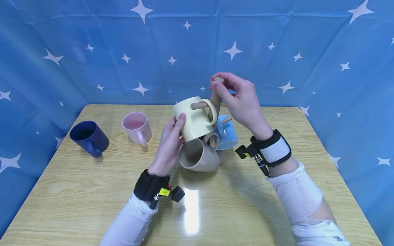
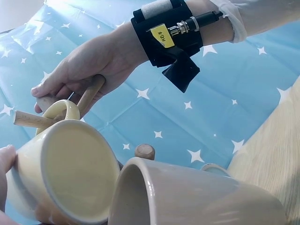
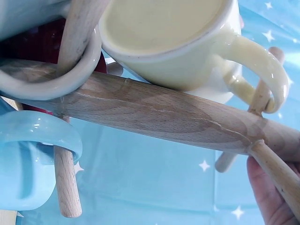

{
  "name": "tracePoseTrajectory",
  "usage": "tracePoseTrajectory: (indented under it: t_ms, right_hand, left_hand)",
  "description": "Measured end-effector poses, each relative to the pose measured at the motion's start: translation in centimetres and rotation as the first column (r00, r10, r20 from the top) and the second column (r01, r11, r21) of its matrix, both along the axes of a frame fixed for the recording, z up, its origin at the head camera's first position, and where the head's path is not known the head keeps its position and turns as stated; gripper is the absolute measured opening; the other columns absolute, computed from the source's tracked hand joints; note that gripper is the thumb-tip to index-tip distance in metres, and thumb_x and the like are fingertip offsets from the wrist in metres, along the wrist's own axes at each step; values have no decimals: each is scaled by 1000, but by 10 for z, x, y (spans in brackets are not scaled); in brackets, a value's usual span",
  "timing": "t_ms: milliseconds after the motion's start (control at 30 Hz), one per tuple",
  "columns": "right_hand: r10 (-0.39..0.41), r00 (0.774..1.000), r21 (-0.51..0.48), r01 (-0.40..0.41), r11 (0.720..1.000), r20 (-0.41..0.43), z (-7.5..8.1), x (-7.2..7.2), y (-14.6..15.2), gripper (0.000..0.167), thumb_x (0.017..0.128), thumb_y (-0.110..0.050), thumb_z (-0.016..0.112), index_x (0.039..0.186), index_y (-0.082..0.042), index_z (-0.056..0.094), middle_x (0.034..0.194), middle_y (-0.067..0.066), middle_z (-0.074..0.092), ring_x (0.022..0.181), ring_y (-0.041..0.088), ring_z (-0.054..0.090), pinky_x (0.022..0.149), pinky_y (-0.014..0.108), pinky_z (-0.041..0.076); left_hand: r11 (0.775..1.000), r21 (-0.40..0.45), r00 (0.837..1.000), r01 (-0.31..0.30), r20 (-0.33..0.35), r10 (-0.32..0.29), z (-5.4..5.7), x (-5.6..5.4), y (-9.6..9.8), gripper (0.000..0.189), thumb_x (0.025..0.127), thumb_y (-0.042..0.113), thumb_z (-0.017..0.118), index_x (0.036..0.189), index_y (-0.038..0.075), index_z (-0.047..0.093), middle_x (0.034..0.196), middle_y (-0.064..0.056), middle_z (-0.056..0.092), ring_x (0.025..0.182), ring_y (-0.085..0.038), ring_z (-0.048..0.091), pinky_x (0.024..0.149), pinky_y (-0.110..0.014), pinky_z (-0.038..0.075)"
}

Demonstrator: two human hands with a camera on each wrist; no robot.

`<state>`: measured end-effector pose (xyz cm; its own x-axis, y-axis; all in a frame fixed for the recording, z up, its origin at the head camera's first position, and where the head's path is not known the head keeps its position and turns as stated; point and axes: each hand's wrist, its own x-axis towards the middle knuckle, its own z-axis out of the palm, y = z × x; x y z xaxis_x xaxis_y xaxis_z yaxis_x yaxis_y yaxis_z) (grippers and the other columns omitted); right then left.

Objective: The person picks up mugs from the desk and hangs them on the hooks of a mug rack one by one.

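Observation:
My left hand (image 1: 167, 145) holds a cream mug (image 1: 194, 119) by its body, thumb on the near side. The mug's handle hangs around an upper peg (image 1: 199, 105) of a wooden mug tree (image 3: 154, 112). With its fingertips and thumb, my right hand (image 1: 240, 100) grips the top of the post. Below the cream mug, a grey-beige mug (image 1: 209, 159) hangs tilted by its handle on a lower peg. A light blue mug (image 1: 228, 135) hangs on another peg at the right. Something dark red (image 3: 33, 44) shows behind the post in the right wrist view, mostly hidden.
A navy mug (image 1: 100, 138) and a pink mug (image 1: 140, 133) stand on the left of the wooden table (image 1: 92, 191). Behind the table hangs a blue cloth (image 1: 184, 44) with white stars. Another peg (image 3: 276, 176) sticks out near my right fingers.

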<state>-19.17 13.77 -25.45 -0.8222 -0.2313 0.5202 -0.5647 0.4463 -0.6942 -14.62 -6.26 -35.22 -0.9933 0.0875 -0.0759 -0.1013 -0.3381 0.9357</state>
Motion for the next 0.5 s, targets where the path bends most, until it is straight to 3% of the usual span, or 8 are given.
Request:
tracePoseTrajectory:
  t_ms: [500]
  right_hand:
    - [-8, 1000, 1, 8, 1000, -11, -1, 1, -1, 28, 108, -20, 61, 125, -1, 72, 111, 16, 80, 103, 18, 74, 72, 11, 54]
  left_hand:
    - [1000, 14, 1000, -2, -2, 2, -1, 0, 0, 48, 112, 37, 47, 153, 13, 44, 140, -3, 56, 125, -14, 58, 101, -30, 49]
